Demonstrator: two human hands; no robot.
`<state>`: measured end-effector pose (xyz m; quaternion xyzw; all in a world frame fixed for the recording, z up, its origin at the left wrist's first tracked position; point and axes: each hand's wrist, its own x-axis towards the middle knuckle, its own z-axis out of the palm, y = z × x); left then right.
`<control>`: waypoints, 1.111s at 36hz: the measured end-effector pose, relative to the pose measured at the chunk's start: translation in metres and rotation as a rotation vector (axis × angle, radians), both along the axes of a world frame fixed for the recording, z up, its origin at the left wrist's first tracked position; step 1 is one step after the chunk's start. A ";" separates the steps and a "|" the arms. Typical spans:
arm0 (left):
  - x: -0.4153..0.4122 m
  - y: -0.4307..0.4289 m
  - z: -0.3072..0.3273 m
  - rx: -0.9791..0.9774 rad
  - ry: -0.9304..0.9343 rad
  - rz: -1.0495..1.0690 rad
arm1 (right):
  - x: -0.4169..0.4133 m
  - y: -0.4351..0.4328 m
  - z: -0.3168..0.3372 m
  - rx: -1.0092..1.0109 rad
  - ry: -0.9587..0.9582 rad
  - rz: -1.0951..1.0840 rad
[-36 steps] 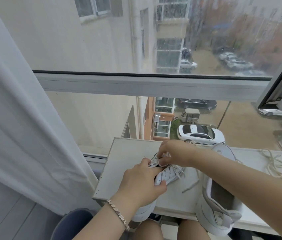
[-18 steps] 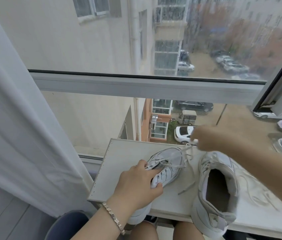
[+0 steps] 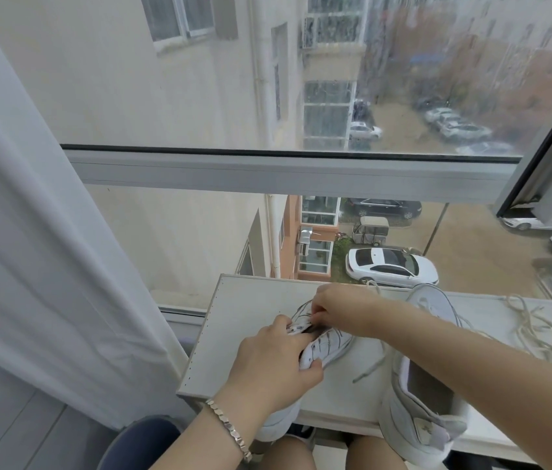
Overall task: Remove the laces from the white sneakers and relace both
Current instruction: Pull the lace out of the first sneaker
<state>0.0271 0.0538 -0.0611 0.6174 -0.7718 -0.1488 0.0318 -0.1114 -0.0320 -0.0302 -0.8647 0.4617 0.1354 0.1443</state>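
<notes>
Window (image 3: 295,171): fills the upper view; a grey crossbar divides the glass, with parked cars and buildings below outside.
Curtain (image 3: 30,232): white, hanging down the left side, beside the bench.
Bench (image 3: 234,334): a white board set against the window; it carries both sneakers and the laces.
Second sneaker (image 3: 417,418): white, on the right of the bench, with its opening up, its toe toward the window and its heel past the near edge. The right forearm crosses above it.
Held sneaker (image 3: 332,344): white, on the bench left of the second sneaker, toe toward the window and heel overhanging the near edge. Both hands cover most of its top.
Left grip (image 3: 274,364): the left hand, closed around the held sneaker, with its thumb on the right flank and its fingers over the tongue area.
Right grip (image 3: 342,310): the right hand, with fingers curled and tips pinched on the lace at the eyelet rows, just beyond the left fingers.
Loose lace (image 3: 532,330): a pale, tangled heap at the far right of the bench, well apart from the held sneaker.
Lace (image 3: 369,368): one end trails across the bench between the two sneakers.
Bracelet (image 3: 230,432): silver links around the left wrist.
</notes>
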 end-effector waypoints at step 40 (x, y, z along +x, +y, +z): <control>0.000 -0.001 0.000 -0.013 -0.021 0.025 | -0.001 -0.013 -0.003 0.143 -0.040 -0.220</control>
